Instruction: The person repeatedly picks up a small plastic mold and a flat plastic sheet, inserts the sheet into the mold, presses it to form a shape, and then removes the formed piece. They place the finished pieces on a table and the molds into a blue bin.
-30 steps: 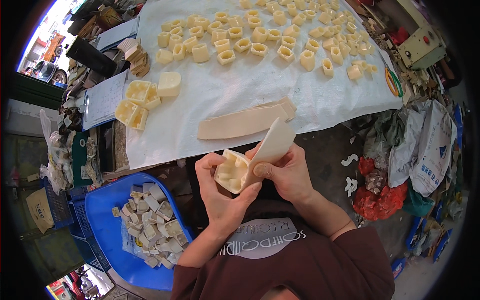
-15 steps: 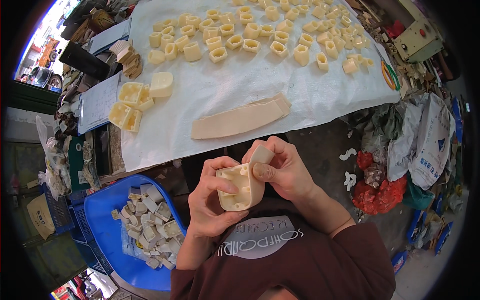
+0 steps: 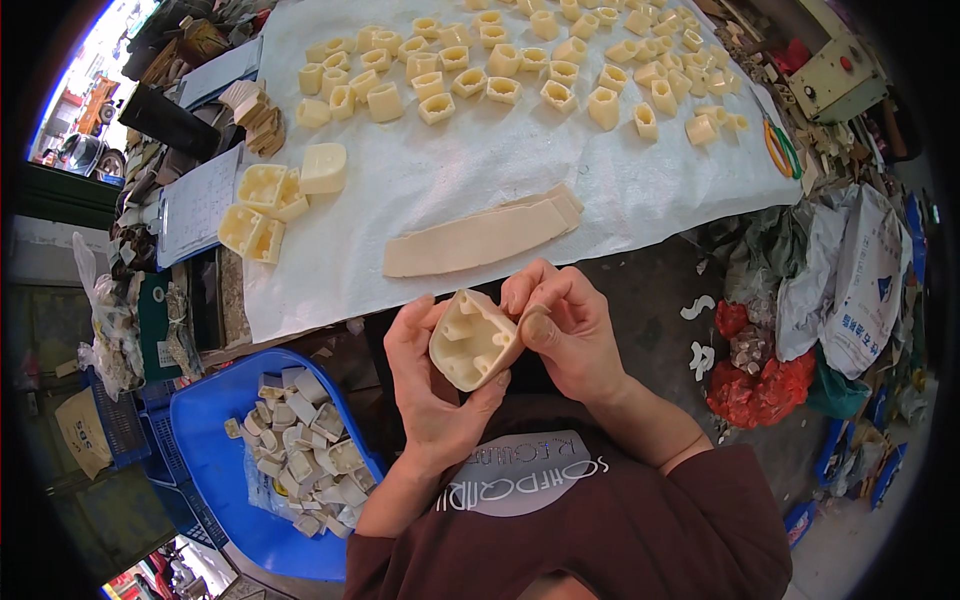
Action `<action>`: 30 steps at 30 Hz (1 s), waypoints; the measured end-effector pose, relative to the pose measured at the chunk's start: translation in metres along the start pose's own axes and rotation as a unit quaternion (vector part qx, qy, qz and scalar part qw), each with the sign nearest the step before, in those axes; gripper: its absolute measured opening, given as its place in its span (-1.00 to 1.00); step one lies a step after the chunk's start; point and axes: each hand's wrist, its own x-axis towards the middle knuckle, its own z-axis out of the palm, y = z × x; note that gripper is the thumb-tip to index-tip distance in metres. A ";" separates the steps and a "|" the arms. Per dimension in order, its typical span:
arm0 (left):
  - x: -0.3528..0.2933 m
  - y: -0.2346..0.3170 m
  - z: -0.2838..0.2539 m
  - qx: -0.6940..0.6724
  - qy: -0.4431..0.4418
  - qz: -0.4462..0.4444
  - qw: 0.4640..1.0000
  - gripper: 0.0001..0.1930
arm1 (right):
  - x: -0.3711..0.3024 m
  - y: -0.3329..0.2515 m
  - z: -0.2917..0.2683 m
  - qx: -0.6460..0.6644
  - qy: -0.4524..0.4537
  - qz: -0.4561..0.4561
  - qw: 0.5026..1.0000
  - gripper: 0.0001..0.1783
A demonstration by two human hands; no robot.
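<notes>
Above my lap I hold a hollow cream plastic block point(image 3: 470, 345), its open side facing up and small posts visible inside. A thin beige strip point(image 3: 505, 360) lies against its right wall. My left hand point(image 3: 418, 365) wraps around the block from the left, with the thumb on its near edge. At the far right corner my right hand point(image 3: 572, 325) is closed, thumb and fingers pinched at the strip; its end is hidden there. On the table, just beyond my hands, lies a stack of beige strips point(image 3: 480, 238). Several similar cream blocks point(image 3: 262, 190) stand to the left.
Many small cream hollow pieces point(image 3: 503, 62) cover the far part of the white table sheet point(image 3: 330, 275). A blue tub point(image 3: 215, 470) with loose pieces stands lower left. Scissors point(image 3: 782, 148) lie at the right table edge; plastic bags point(image 3: 765, 385) are heaped on the right.
The block has turned in my left hand. The strip's end, raised beside my right thumb before, no longer shows; my right fingers have shifted and pinch at the block's corner.
</notes>
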 end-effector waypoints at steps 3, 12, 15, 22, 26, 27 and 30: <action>0.004 0.002 -0.004 0.002 -0.027 0.007 1.000 -0.24 | 0.000 -0.004 0.004 0.013 -0.044 0.006 0.999 -0.80; 0.012 -0.010 -0.009 0.082 -0.091 0.127 0.984 -0.35 | 0.002 -0.014 -0.003 -0.009 -0.105 0.050 0.993 -0.77; 0.014 -0.008 -0.004 0.081 -0.090 0.149 0.981 -0.37 | 0.004 0.000 -0.006 0.049 -0.097 0.047 0.993 -0.55; 0.012 -0.019 -0.003 -0.065 -0.169 0.111 0.977 -0.32 | 0.012 0.003 -0.013 0.166 -0.151 0.250 0.942 0.08; 0.010 -0.024 -0.002 -0.164 -0.182 0.083 0.966 -0.29 | 0.012 0.002 -0.016 0.054 -0.132 0.211 0.967 0.02; 0.010 -0.023 -0.002 -0.187 -0.178 0.065 0.964 -0.31 | 0.012 0.000 -0.017 0.049 -0.130 0.223 0.965 0.02; 0.013 -0.023 -0.003 -0.223 -0.191 0.048 0.955 -0.33 | 0.011 -0.002 -0.017 0.091 -0.138 0.229 0.959 0.02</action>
